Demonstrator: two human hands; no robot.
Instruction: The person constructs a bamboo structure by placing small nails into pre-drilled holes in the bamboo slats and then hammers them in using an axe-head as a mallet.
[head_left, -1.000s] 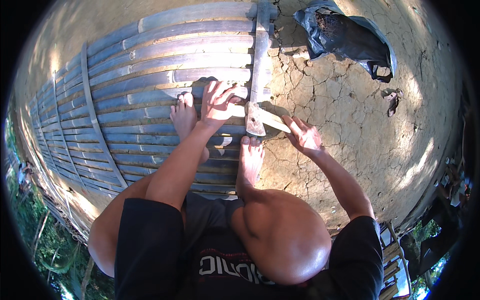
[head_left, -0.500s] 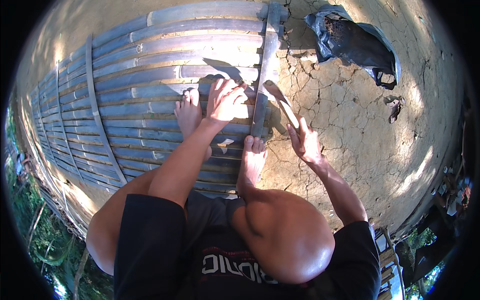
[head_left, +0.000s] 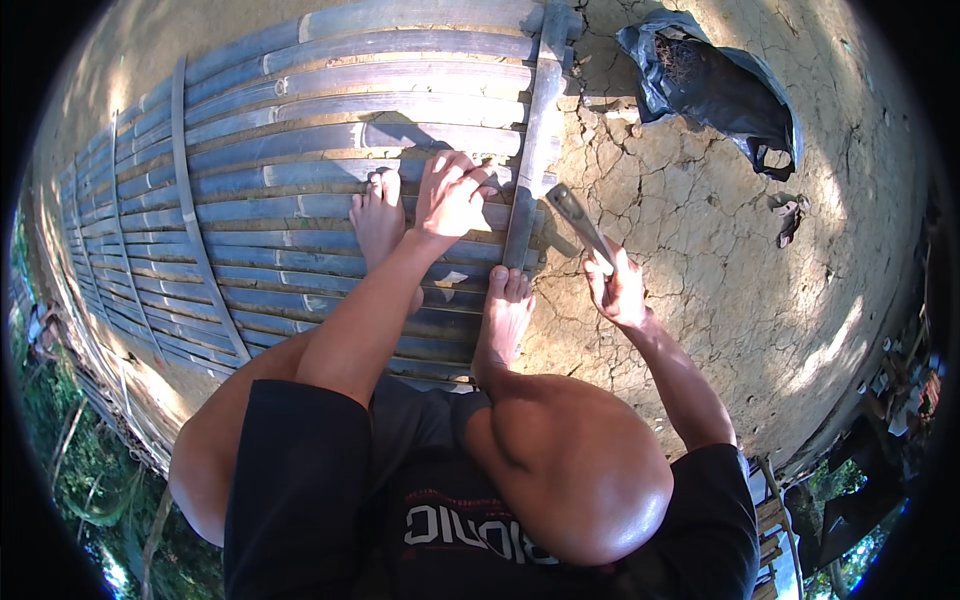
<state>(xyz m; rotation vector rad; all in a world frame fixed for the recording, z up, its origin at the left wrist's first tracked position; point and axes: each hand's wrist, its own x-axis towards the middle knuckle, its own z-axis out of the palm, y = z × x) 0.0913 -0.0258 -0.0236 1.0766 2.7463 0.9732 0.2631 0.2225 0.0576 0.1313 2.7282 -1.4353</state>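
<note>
My right hand point(head_left: 620, 288) is closed round one end of a narrow, flat bar-like tool point(head_left: 580, 222), greyish brown. Its free end points up and left, above the cracked soil beside the bamboo platform. My left hand point(head_left: 452, 195) rests low over the bamboo slats point(head_left: 330, 132), fingers bent and drawn together near the slats' right ends. Whatever lies under those fingertips is hidden. A dark cross strip point(head_left: 533, 150) runs over the slat ends, just right of my left hand. My bare feet stand on the platform, the right one at the strip's near end.
At the far right, a torn black plastic bag point(head_left: 715, 90) lies open on the cracked soil point(head_left: 690, 200). A dry leaf point(head_left: 790, 220) is below it. Another cross strip point(head_left: 190, 200) spans the slats on the left. Greenery point(head_left: 100, 480) borders the lower left.
The tool's free end has shifted right and slightly down, away from the cross strip, and the tool has turned in my right hand. My left hand has stayed nearly in place.
</note>
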